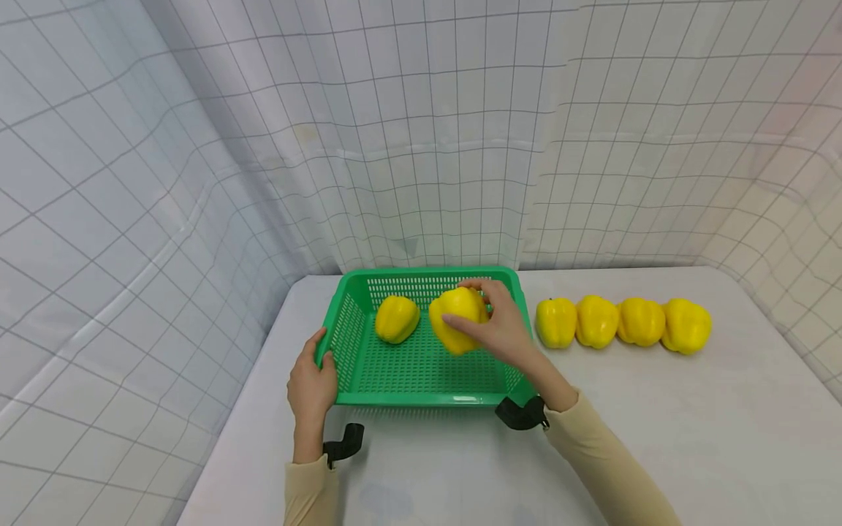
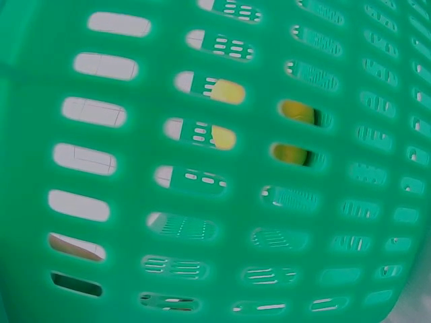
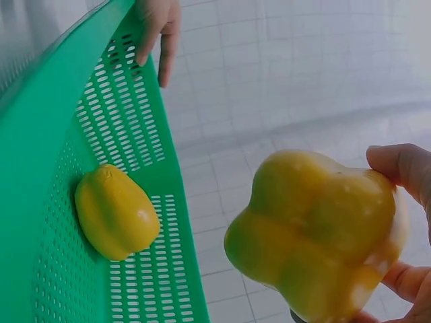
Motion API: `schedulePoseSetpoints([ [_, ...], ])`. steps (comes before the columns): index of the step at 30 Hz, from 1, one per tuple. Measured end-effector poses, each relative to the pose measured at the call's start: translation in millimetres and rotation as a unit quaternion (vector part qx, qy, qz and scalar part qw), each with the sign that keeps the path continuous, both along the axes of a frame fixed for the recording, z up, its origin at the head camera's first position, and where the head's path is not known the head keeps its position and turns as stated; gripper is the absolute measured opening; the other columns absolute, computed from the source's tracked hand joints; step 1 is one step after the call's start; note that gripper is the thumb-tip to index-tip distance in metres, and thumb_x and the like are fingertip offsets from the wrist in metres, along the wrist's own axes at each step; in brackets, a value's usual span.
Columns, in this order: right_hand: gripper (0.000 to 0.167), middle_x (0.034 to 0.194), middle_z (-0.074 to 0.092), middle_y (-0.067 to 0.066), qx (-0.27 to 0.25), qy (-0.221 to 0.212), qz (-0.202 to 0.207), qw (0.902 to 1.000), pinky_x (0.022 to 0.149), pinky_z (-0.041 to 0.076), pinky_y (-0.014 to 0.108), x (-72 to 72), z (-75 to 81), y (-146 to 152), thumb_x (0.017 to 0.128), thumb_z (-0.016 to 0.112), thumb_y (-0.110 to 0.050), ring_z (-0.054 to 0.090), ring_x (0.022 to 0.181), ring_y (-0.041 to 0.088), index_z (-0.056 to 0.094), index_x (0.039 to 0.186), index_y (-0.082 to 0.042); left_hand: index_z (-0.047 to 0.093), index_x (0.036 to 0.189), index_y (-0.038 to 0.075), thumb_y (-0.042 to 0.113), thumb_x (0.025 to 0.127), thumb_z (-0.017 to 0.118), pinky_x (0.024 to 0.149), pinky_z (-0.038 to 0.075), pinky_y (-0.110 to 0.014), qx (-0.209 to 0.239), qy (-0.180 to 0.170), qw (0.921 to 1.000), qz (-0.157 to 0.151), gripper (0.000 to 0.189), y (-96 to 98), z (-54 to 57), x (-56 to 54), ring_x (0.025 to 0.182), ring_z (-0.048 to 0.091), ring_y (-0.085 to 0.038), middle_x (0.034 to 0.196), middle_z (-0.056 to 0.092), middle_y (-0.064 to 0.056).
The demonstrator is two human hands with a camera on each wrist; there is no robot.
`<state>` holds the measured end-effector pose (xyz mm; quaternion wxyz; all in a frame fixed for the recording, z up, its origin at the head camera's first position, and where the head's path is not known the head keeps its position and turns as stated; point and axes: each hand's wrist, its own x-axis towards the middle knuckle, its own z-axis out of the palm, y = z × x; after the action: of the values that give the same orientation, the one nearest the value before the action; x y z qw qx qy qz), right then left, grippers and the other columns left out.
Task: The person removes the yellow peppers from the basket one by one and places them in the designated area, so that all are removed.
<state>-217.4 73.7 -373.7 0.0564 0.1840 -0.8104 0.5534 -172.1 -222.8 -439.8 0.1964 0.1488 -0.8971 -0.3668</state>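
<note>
A green plastic basket (image 1: 421, 399) with slotted walls stands on the white table. My left hand (image 1: 312, 383) grips its left rim, thumb inside and fingers outside. Above the basket floor, right of its middle, my right hand (image 1: 496, 329) holds a yellow bell pepper (image 1: 454, 321) between thumb and fingers; its lobed bottom (image 3: 313, 232) faces the right wrist camera. Another yellow bell pepper (image 1: 397, 319) lies in the basket's back left part. Through the basket wall (image 2: 232, 155), the left wrist view shows only bits of yellow.
Several yellow bell peppers (image 1: 597, 321) stand in a row on the table right of the basket. White grid-patterned curtains (image 1: 434, 146) hang behind the table and along both sides. A black wrist mount (image 1: 520, 413) sits over the basket's front right corner.
</note>
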Motion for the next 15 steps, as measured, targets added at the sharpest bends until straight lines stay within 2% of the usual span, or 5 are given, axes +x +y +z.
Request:
schedulePoseSetpoints([
  [4,0.054,0.127,0.045,0.006,-0.023,0.008,-0.017,0.9996,0.075,0.043,0.042,3.7,-2.1,9.9,0.082,0.075,-0.033,0.042,0.099,0.026,0.054,0.127,-0.012,0.049,0.139,0.012,0.012,0.096,0.05,0.046,0.036,-0.036,-0.001,0.0,1.0,0.001,0.043,0.3,0.8,-0.2,0.069,0.057,-0.034,0.126,0.055,-0.023],
  [10,0.05,0.124,0.045,0.007,-0.044,0.025,-0.065,0.9966,0.077,0.035,0.041,10.8,-4.7,23.1,0.081,0.076,-0.026,0.038,0.097,0.023,0.056,0.126,-0.014,0.049,0.139,0.012,0.012,0.096,0.05,0.046,0.036,-0.036,-0.001,0.0,1.0,0.0,0.043,1.0,1.5,-0.3,0.07,0.058,-0.035,0.126,0.055,-0.024],
  [15,0.05,0.128,0.046,0.009,-0.058,0.039,-0.088,0.9937,0.079,0.036,0.043,13.7,-7.6,37.1,0.082,0.076,-0.019,0.039,0.099,0.025,0.056,0.127,-0.012,0.049,0.139,0.012,0.012,0.096,0.05,0.044,0.033,-0.035,0.0,-0.003,1.0,0.0,0.043,1.0,1.2,-0.1,0.062,0.054,-0.032,0.127,0.055,-0.024],
])
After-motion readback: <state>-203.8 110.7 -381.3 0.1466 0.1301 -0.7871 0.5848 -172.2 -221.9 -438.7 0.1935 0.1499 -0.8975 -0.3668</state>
